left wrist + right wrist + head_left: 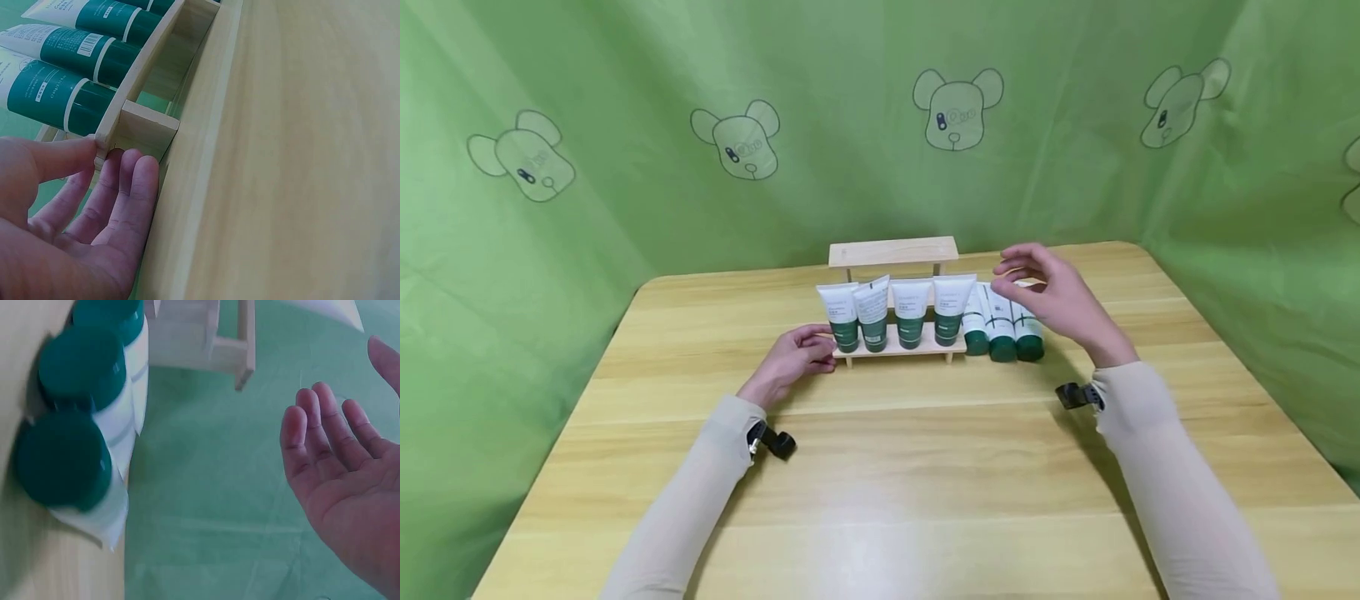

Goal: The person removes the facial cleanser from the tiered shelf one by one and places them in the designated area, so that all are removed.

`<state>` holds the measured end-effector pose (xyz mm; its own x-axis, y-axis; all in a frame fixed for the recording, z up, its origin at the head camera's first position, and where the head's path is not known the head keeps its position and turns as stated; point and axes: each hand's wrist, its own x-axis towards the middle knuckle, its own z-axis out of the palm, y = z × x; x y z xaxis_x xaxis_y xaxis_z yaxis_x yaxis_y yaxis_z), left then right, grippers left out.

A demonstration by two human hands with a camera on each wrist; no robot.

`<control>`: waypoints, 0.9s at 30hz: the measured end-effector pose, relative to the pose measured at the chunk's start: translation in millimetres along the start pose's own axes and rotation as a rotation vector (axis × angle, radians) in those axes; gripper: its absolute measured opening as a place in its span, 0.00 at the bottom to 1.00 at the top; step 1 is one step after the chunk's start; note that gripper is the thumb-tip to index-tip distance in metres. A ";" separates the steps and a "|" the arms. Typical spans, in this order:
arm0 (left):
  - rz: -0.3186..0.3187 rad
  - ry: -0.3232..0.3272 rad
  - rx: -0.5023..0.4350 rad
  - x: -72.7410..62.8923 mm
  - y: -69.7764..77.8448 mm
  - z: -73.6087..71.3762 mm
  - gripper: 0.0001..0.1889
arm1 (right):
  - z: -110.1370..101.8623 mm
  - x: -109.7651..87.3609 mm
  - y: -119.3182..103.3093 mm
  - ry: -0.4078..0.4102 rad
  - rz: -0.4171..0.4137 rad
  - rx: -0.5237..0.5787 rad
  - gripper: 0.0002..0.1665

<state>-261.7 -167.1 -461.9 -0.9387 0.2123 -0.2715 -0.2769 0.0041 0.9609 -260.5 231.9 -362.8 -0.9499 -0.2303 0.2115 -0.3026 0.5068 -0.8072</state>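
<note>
A small two-tier wooden rack stands toward the back of the table. Several white-and-green squeeze tubes stand cap-down in a row along its lower shelf, the second from the left turned with its barcode forward. At the shelf's left end, my left hand pinches the wood; in the left wrist view the thumb is at the shelf's edge and the fingers curl beneath. My right hand hovers right of the rack with nothing in it, fingers loosely bent. Below it, three similar tubes lie side by side on the table.
The wood-grain table ends a little behind the rack. A green curtain printed with bear heads hangs around the back and sides. Each wrist carries a small black camera on a strap.
</note>
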 end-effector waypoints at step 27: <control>0.008 -0.007 0.003 0.9 1.8 0.7 0.22 | 52.8 5.7 10.4 -0.063 -0.015 -0.014 0.22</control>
<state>-262.9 -166.2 -460.4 -0.9394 0.2194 -0.2636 -0.2690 0.0057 0.9631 -264.9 192.0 -399.1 -0.9385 -0.2895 0.1879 -0.3181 0.5146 -0.7962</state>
